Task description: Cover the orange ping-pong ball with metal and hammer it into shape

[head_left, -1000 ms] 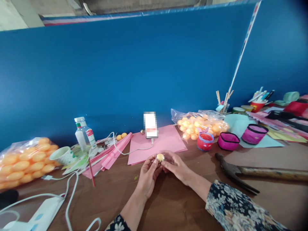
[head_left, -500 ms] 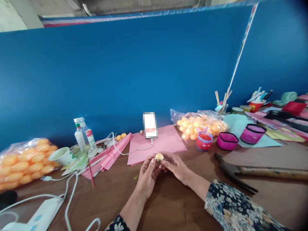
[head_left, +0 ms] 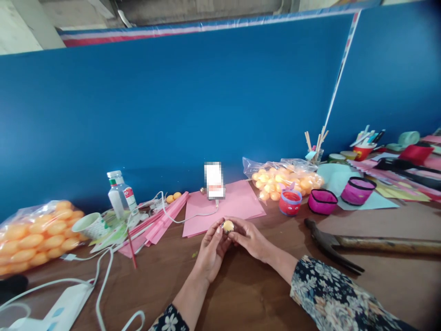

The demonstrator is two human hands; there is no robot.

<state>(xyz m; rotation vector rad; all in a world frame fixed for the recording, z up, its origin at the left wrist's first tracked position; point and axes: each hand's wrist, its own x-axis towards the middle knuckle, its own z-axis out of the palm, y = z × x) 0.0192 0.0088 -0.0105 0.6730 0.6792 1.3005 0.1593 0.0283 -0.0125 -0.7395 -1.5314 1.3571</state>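
Both my hands meet over the brown table near its middle. My left hand (head_left: 211,250) and my right hand (head_left: 250,238) pinch one small round yellow-orange ball (head_left: 228,225) between their fingertips. The ball is held just above the near edge of a stack of pink paper sheets (head_left: 237,202). A phone (head_left: 214,180) stands propped on that paper, with a white cable running from it.
Two clear bags of orange balls lie at the left (head_left: 34,234) and back right (head_left: 285,177). A hammer (head_left: 347,246) lies at the right. A plastic bottle (head_left: 119,195), paper cup (head_left: 90,225), small red and magenta containers (head_left: 322,202), white cables and a charger (head_left: 65,305) surround me.
The ball has been turned slightly between my fingertips; both hands stay in the same place. The view has shifted a little.
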